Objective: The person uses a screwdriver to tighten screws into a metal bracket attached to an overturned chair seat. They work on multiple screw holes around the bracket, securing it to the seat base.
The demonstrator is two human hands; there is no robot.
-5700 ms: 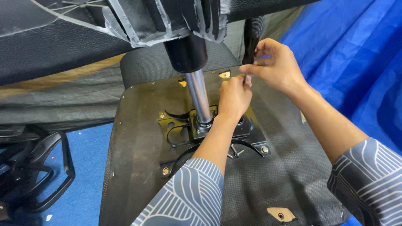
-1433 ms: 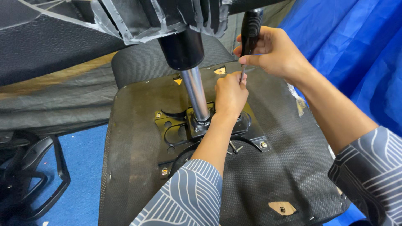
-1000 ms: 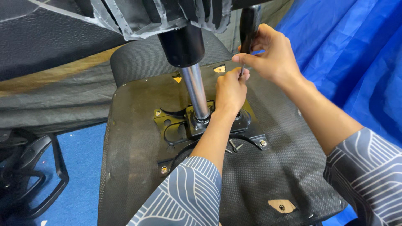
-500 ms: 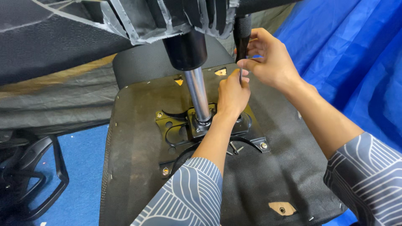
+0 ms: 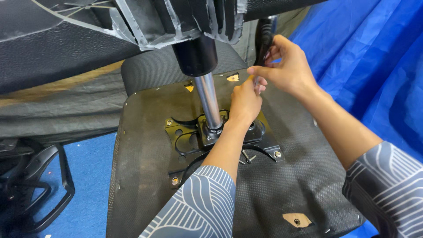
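Black screwdriver handle [image 5: 264, 37] stands upright in the upper middle of the frame, my right hand [image 5: 288, 70] closed around it. My left hand [image 5: 244, 103] pinches its shaft low down, over the upturned chair seat [image 5: 145, 176], beside the silver gas cylinder [image 5: 208, 101].

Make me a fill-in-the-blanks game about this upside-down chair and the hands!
1. The right hand grips a black ____ handle.
2. The shiny pole stands in a black metal ____ bolted to the seat bottom.
3. The left hand rests just to the ____ of the pole.
4. The sheet beside the chair is ____.

Missing words: screwdriver; plate; right; blue
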